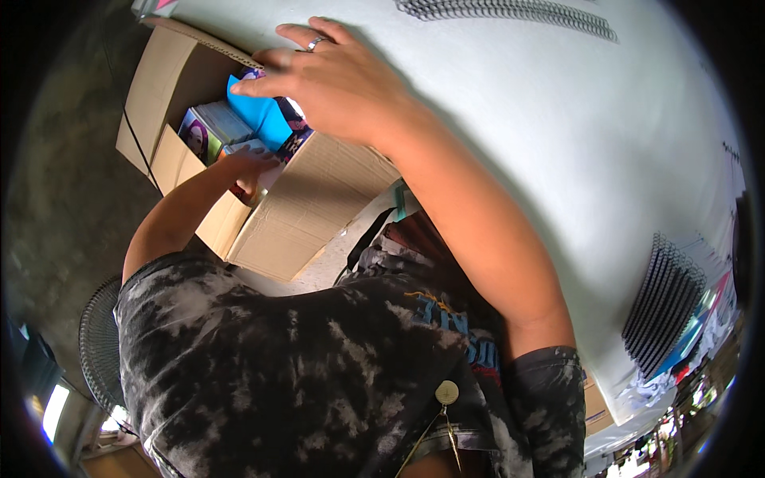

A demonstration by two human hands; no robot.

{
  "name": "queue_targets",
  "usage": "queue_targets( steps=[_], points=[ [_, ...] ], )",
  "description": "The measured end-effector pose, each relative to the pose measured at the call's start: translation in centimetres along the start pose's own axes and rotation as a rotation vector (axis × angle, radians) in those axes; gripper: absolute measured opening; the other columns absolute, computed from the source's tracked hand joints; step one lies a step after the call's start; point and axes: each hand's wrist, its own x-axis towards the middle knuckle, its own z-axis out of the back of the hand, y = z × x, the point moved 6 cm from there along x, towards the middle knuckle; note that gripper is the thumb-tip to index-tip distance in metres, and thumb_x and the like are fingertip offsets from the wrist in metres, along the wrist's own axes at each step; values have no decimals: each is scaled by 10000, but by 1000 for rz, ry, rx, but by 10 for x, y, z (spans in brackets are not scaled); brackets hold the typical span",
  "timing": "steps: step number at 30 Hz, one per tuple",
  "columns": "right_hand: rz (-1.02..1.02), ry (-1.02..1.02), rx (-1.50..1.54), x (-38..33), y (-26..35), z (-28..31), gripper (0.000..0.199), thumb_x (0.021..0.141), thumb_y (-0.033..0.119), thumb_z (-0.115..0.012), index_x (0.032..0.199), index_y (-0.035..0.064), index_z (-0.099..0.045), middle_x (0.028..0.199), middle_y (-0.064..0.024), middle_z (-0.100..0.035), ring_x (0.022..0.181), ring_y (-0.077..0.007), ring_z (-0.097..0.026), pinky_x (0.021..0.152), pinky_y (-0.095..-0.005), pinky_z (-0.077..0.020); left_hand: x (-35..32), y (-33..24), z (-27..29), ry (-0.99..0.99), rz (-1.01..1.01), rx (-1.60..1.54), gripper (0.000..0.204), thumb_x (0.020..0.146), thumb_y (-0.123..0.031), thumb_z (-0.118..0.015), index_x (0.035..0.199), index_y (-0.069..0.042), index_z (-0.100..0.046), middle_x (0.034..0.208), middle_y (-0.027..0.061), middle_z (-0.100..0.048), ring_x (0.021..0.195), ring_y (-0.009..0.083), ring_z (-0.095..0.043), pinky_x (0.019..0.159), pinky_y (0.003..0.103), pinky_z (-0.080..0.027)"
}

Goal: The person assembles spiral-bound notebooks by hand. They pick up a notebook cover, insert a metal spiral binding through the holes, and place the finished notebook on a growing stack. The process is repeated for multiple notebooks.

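An open cardboard box (311,215) stands beside a white table edge, filled with several small colourful packages (209,127). My right hand (335,80), a ring on one finger, reaches over the box, and its fingertips pinch the top of a bright blue packet (259,115) that sticks up out of it. My left hand (249,163) comes in from the lower left and dips into the box just below the blue packet. Its fingers rest among the packages and are partly hidden. My black and white patterned shirt fills the lower part of the view.
A white table top (558,119) spreads to the right, with spiral-bound notebooks at its far edge (510,9) and a stack of them at the right (665,307). A floor fan (100,342) stands at the lower left on a grey concrete floor (64,183).
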Motion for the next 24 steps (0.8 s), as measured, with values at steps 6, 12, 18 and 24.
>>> queue_targets(
  steps=[6, 12, 18, 24],
  points=[
    [-37, 7, 42, -3, -2, 0, 558, 701, 81, -657, 1152, 397, -561, 1227, 34, -553, 1246, -178, -404, 1080, -353, -231, -14, -4, -7, -32, -1, 0, 1018, 499, -159, -757, 1382, -173, -253, 1427, 145, -249, 1323, 329, -222, 1037, 536, -221],
    [-11, -78, -16, -6, -5, -3, 336, 888, 246, -402, 1115, 406, -591, 1206, 26, -568, 1233, -202, -417, 1077, -368, -210, -54, -15, 13, -34, 32, -3, 911, 573, -209, -722, 1376, -157, -294, 1439, 120, -258, 1325, 306, -244, 1053, 537, -191],
    [-35, -52, -22, -5, -4, -2, 348, 894, 244, -382, 1123, 412, -583, 1232, 33, -550, 1241, -198, -409, 1084, -368, -201, -68, -16, 9, -105, 48, -12, 904, 586, -211, -710, 1381, -147, -284, 1448, 114, -245, 1337, 282, -224, 1051, 547, -187],
    [-47, -5, 38, -5, -3, 2, 524, 759, 41, -575, 1139, 401, -570, 1230, 25, -551, 1248, -185, -404, 1085, -357, -226, -68, -15, 5, -131, 13, -5, 853, 555, -235, -760, 1312, -138, -379, 1349, 110, -375, 1282, 286, -303, 1039, 516, -244]
  ],
)
